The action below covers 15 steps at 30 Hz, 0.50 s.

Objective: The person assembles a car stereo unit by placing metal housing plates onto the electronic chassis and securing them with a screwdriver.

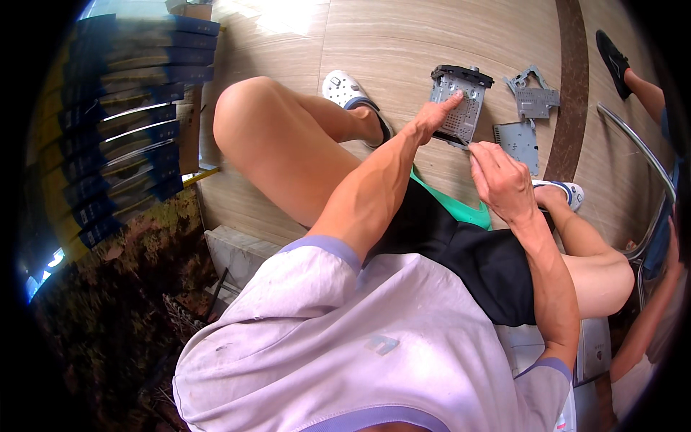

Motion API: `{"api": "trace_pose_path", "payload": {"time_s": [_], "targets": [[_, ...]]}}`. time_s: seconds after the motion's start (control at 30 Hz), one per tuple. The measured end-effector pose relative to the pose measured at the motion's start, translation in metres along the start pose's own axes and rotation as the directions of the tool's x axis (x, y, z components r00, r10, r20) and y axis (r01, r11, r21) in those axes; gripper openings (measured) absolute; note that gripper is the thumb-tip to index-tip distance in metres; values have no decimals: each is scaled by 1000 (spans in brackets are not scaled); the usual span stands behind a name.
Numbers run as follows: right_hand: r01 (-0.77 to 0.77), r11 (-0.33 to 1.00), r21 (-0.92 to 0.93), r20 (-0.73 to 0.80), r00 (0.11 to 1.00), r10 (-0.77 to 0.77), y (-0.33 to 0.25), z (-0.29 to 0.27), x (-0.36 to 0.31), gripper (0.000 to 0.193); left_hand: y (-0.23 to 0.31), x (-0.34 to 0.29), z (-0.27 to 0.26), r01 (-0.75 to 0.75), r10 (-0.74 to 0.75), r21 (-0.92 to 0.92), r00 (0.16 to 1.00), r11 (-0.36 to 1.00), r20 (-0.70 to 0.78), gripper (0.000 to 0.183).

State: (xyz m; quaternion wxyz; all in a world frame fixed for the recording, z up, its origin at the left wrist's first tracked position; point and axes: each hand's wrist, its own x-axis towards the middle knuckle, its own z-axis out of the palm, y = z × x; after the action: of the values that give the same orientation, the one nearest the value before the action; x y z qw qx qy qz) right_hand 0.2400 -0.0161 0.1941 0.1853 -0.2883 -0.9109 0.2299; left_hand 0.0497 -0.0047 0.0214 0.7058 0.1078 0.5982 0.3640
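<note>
Left hand (434,115): index finger extended, pressing grey metal chassis (458,103); holding nothing.
Right hand (499,178): grip at chassis's lower edge; fingertips hidden, closure unclear.

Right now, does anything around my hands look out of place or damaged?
The metal chassis under your left hand and right hand lies open on the floor, with two loose metal plates scattered beside it. It looks taken apart rather than broken; nothing appears spilled.

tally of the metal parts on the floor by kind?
Chassis box with black front, both hands on it: 1
Loose flat grey plates: 2
Total: 3
</note>
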Motion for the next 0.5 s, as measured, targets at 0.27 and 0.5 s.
{"api": "trace_pose_path", "payload": {"time_s": [0.27,0.5], "targets": [[-5,998,60,-97,995,11,7,-8,1,26,4,-6,2,42,-35,-79,995,996,96,65],[11,998,60,-165,986,-1,3,-14,4,25,4,-6,0,33,-26,-54,992,998,127,60]]}}
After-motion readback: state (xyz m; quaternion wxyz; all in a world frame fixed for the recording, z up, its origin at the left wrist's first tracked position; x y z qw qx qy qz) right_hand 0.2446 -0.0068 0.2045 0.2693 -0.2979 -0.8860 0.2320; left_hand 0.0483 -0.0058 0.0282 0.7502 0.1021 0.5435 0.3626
